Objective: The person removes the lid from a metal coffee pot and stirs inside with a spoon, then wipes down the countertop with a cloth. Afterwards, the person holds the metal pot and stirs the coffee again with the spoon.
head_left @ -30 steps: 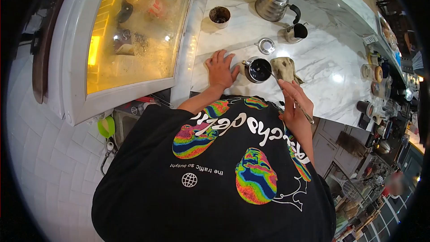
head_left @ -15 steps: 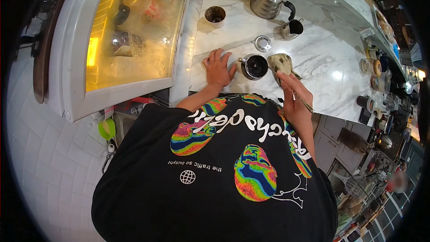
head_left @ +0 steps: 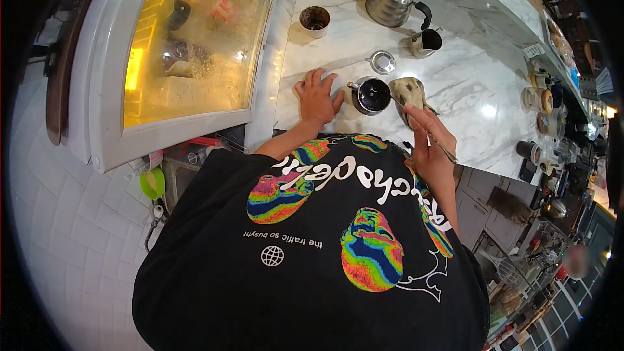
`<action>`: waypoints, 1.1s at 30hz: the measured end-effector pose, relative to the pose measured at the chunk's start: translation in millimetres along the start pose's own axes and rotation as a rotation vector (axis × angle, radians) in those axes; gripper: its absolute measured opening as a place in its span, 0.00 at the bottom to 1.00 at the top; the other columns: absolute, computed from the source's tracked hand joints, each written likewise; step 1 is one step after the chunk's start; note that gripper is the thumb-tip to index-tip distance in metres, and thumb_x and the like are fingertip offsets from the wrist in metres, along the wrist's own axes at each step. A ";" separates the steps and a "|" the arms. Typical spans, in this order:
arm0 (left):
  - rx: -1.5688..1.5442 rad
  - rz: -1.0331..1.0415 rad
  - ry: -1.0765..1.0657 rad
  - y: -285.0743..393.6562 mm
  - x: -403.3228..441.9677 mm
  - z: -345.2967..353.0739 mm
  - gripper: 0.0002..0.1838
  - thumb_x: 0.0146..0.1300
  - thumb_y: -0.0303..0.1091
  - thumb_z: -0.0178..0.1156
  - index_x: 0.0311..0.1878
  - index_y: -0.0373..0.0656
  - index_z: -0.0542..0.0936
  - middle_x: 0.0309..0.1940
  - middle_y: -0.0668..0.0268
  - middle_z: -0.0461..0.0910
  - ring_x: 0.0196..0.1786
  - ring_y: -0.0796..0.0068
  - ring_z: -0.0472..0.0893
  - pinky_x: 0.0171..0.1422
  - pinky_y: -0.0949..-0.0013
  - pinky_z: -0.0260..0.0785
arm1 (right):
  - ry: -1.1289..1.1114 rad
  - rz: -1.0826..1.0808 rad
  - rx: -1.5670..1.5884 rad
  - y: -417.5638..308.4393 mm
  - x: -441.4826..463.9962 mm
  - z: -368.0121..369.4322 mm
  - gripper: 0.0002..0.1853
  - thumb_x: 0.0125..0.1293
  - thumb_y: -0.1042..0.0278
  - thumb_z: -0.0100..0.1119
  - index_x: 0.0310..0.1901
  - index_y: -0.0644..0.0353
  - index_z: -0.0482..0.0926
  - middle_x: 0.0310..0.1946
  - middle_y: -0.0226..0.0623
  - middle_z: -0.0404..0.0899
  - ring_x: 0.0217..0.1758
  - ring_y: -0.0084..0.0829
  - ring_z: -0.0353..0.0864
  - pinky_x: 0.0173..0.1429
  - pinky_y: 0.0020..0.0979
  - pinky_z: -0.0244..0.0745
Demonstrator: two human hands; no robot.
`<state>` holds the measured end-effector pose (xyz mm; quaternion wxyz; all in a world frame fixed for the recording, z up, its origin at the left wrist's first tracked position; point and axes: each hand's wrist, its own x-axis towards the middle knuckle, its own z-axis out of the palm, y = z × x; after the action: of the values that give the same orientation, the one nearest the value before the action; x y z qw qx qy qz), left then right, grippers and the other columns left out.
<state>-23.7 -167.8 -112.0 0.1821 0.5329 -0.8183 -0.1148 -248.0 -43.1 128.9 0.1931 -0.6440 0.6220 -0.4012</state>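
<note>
My left hand [head_left: 317, 96] lies on the marble counter with its fingers spread, holding nothing. Just right of it stands a metal cup [head_left: 371, 96] with dark liquid inside and its handle toward the left hand. My right hand [head_left: 430, 131] is closed round a spoon [head_left: 443, 148]; the spoon's far end reaches to the cup's right rim. Beside the cup, partly behind the right fingers, lies a crumpled, stained cloth [head_left: 408, 91]. A small round metal lid or filter [head_left: 382, 62] rests on the counter beyond the cup.
A gooseneck kettle [head_left: 390, 4] and a small metal pitcher [head_left: 426, 41] stand farther back. A stained container [head_left: 314, 22] sits at the back left. The glass-fronted fridge [head_left: 195, 45] borders the counter on the left. Several jars [head_left: 537, 99] line the right side.
The spoon's end has shifted slightly at the cup's right rim, and the right hand has moved a little. My left hand stays in place. The view has tilted slightly.
</note>
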 end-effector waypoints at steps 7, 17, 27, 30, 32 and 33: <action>-0.016 0.011 0.009 -1.1 -0.3 0.2 0.27 0.66 0.52 0.69 0.66 0.56 0.83 0.72 0.59 0.72 0.79 0.54 0.64 0.78 0.43 0.50 | 0.006 -0.009 0.032 -3.1 0.3 4.2 0.25 0.69 0.91 0.61 0.63 0.55 0.85 0.37 0.48 0.82 0.34 0.48 0.80 0.66 0.40 0.80; -0.032 0.028 0.041 -3.5 -0.1 2.8 0.28 0.63 0.52 0.71 0.65 0.55 0.84 0.71 0.60 0.73 0.77 0.54 0.66 0.76 0.43 0.51 | 0.020 -0.003 0.042 -0.4 -1.8 6.7 0.25 0.69 0.91 0.61 0.63 0.55 0.86 0.37 0.44 0.83 0.35 0.39 0.81 0.40 0.29 0.77; -0.018 0.033 0.035 -3.7 0.3 4.1 0.28 0.63 0.53 0.72 0.64 0.55 0.84 0.71 0.62 0.73 0.77 0.54 0.65 0.76 0.43 0.51 | 0.026 -0.031 0.036 -6.3 -3.9 7.8 0.28 0.67 0.93 0.61 0.64 0.55 0.86 0.38 0.43 0.85 0.34 0.37 0.82 0.40 0.28 0.77; -0.009 0.034 0.035 -3.2 0.4 6.2 0.28 0.63 0.54 0.72 0.64 0.55 0.84 0.71 0.62 0.72 0.78 0.55 0.64 0.76 0.43 0.51 | 0.056 -0.038 0.031 -2.5 -5.0 9.7 0.28 0.67 0.93 0.61 0.64 0.55 0.86 0.38 0.44 0.86 0.34 0.37 0.82 0.40 0.28 0.76; -0.003 0.037 0.041 -4.2 0.2 6.7 0.28 0.63 0.54 0.72 0.65 0.55 0.84 0.71 0.62 0.72 0.78 0.55 0.64 0.77 0.43 0.51 | 0.076 -0.056 0.078 -1.8 -3.0 14.3 0.28 0.67 0.93 0.60 0.65 0.55 0.86 0.38 0.45 0.86 0.33 0.37 0.82 0.40 0.27 0.76; -0.010 0.032 0.033 -4.2 -0.1 6.4 0.28 0.63 0.54 0.72 0.65 0.55 0.84 0.71 0.62 0.72 0.78 0.56 0.64 0.77 0.43 0.50 | 0.065 -0.035 0.079 -2.2 -4.8 14.2 0.28 0.67 0.93 0.60 0.65 0.55 0.86 0.38 0.45 0.86 0.34 0.38 0.82 0.40 0.27 0.76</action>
<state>-22.9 -169.4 -119.4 0.2001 0.5209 -0.8229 -0.1069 -235.4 -41.7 120.7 0.1910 -0.6336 0.6003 -0.4493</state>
